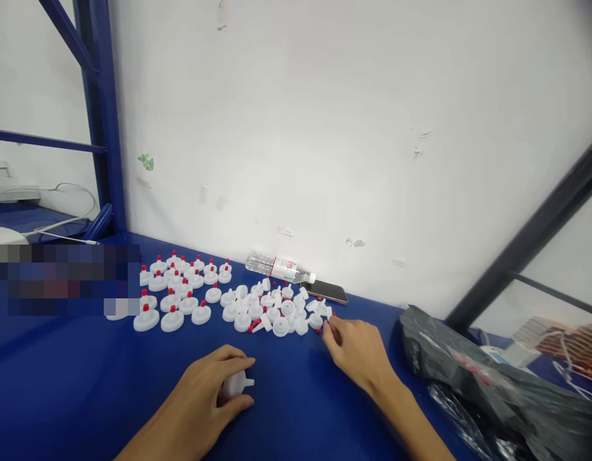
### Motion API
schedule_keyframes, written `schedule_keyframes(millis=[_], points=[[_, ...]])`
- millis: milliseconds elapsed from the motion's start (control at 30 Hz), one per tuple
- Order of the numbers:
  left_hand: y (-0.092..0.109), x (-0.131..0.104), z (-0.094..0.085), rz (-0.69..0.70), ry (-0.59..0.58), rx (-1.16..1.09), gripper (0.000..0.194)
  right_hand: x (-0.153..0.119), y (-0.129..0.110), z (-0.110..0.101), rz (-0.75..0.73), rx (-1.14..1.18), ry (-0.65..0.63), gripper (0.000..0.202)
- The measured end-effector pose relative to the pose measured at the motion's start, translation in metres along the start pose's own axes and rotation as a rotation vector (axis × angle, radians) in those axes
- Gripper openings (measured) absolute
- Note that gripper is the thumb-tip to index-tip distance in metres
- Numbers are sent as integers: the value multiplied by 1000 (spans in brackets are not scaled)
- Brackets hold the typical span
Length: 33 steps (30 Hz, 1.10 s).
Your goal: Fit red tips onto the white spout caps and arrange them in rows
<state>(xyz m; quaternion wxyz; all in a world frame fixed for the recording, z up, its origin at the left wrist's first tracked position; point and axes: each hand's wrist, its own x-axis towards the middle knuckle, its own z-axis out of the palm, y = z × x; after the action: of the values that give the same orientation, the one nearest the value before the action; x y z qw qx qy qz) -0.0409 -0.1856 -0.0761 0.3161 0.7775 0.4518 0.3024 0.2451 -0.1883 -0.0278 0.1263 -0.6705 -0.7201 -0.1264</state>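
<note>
My left hand (207, 397) is closed around a white nozzle cap (235, 384), whose narrow spout points right between the thumb and fingers. At the right edge of a pile of loose white nozzle caps (273, 314), my right hand (356, 346) is pinched low over the table. What its fingertips hold, if anything, is hidden. Small red tips (254, 326) lie scattered among the loose caps. Left of the pile, several white nozzle caps with red tips fitted (172, 320) stand upright in loose rows.
A clear plastic bottle (281, 267) lies behind the pile beside a dark phone (327, 292). On the right a grey plastic bag (473, 371) covers the table's side. A blue metal post (106, 115) rises at the left by the white wall (325, 128).
</note>
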Motion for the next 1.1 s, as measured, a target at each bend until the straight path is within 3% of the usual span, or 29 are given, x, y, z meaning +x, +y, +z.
schedule_keyframes(millis=[133,267,367,467,700,1100], points=[[7,0,-4,-22,-69,-54,44,-13,-29,-6,-114,363,173,46],[16,2,-4,-8,-116,1,36,-29,-69,-6,-386,457,147,36],[20,1,-2,28,-121,49,25,-37,-85,-2,-476,412,115,29],[22,-3,-1,35,-128,60,14,-39,-87,2,-469,393,75,26],[21,-4,2,38,-146,96,11,-37,-88,4,-495,357,0,26],[12,-6,10,79,-126,74,14,-34,-95,10,-506,422,83,27]])
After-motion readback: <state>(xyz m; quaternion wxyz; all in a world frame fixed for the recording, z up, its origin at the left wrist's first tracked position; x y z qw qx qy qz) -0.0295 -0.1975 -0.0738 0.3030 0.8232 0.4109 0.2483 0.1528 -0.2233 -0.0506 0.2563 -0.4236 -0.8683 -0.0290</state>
